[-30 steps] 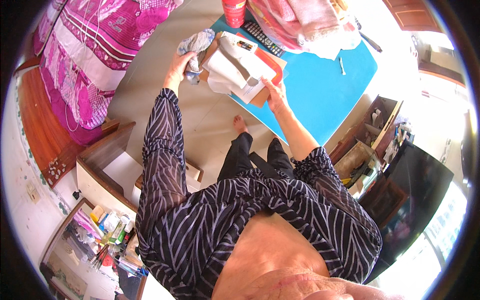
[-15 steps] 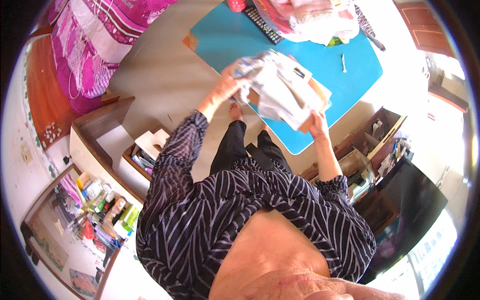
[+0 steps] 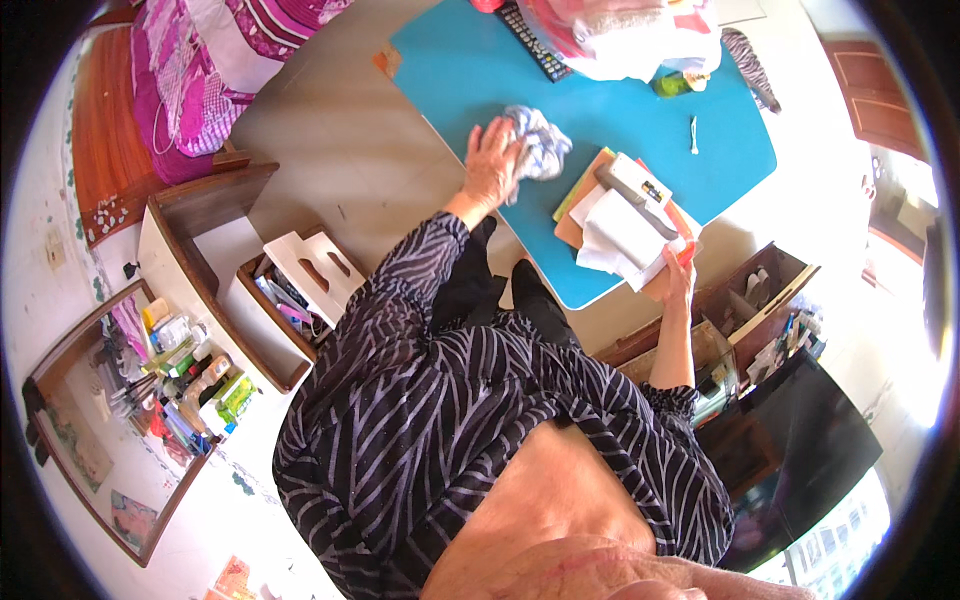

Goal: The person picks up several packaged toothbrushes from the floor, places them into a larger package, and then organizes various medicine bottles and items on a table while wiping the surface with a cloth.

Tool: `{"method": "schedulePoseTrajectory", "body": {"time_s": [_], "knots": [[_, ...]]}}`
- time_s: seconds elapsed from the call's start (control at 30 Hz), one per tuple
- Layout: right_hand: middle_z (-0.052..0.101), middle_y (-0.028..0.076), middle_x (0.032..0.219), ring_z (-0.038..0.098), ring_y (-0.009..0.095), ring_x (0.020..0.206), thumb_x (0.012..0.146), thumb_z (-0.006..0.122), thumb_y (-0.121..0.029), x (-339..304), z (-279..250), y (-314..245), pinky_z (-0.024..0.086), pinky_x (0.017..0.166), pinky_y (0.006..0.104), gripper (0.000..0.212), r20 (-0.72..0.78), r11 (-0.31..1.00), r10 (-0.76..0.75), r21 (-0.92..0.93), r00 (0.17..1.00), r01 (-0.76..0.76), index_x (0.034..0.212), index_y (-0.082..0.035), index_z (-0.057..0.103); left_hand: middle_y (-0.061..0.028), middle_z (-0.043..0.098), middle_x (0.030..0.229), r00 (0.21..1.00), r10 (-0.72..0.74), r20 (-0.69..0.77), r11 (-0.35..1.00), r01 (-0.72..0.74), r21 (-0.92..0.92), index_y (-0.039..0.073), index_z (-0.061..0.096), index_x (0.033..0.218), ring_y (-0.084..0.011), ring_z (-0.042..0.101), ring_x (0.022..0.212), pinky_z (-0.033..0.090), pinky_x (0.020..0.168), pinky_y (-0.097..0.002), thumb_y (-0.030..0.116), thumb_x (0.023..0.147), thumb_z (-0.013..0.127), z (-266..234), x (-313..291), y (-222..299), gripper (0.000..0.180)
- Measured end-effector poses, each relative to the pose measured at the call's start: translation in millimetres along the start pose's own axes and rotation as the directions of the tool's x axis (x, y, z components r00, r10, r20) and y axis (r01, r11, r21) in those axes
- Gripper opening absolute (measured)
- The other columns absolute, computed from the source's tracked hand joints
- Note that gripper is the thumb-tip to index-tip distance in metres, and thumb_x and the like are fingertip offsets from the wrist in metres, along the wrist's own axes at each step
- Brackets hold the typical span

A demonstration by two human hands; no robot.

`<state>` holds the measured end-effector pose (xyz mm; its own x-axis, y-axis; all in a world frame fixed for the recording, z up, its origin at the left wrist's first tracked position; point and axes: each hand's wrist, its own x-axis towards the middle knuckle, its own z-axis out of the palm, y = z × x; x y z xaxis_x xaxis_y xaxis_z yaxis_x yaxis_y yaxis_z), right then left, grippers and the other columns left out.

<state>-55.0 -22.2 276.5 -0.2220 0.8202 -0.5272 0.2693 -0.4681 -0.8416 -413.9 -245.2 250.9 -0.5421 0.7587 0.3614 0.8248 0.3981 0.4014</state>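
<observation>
My left hand [image 3: 490, 162] grips a crumpled white-and-blue cloth [image 3: 543, 146] by the left edge of the blue tabletop [image 3: 470, 75]. Its fingers are partly bunched into the fabric. Toward the table's near right corner, my right hand [image 3: 676, 276] holds a stack of papers and booklets [image 3: 620, 232] by its lower right corner. White sheets, brownish pages and a reddish-orange edge show in that stack. On top of it lies a white box-like item [image 3: 640, 180] with a dark mark, beside a grey strip. Whether the stack rests on the tabletop I cannot tell.
At the table's far side are a black remote control [image 3: 533, 42], a bulky bundle in clear plastic [image 3: 620, 40], a green container [image 3: 674, 84] and a small white stick-like item [image 3: 694, 135]. Open drawers stand left [image 3: 270, 330] and right [image 3: 760, 300]; a black screen [image 3: 790, 455] is near right.
My hands have moved apart. The cloth, earlier against the papers, is now at the table's left edge with my left hand. The stack has shifted right and nearer with my right hand.
</observation>
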Motion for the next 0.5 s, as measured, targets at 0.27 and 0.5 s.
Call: {"method": "schedulePoseTrajectory", "body": {"time_s": [0.27,0.5], "knots": [[0.061,0.001,0.088,0.057,0.011,0.076,0.083,0.068,-0.005,-4.8,-24.9,-12.8,0.049,0.068,0.0252,0.022,-0.292,0.853,-0.442,-0.431,0.848,0.296,0.104,-0.003,0.064,-0.0153,0.055,0.127,0.967,-0.113,-0.229,0.937,0.180,0.298,0.010,0.063,0.111,-0.0354,0.046,0.123,0.036,0.099,-0.0577,0.025,0.076,0.066,-0.2,108.4,-183.9,0.039],[0.055,0.013,0.124,0.063,0.022,0.095,0.084,0.057,0.002,-27.0,251.1,-105.1,0.052,0.085,0.0307,0.046,0.542,0.345,-0.494,-0.595,0.679,0.726,0.128,-0.013,0.059,-0.0176,0.058,0.108,0.948,-0.291,-0.130,0.957,0.288,-0.040,0.007,0.058,0.112,-0.0368,0.056,0.101,0.047,0.083,-0.0477,0.013,0.073,0.071,-67.0,150.7,-227.1,0.041]]}}
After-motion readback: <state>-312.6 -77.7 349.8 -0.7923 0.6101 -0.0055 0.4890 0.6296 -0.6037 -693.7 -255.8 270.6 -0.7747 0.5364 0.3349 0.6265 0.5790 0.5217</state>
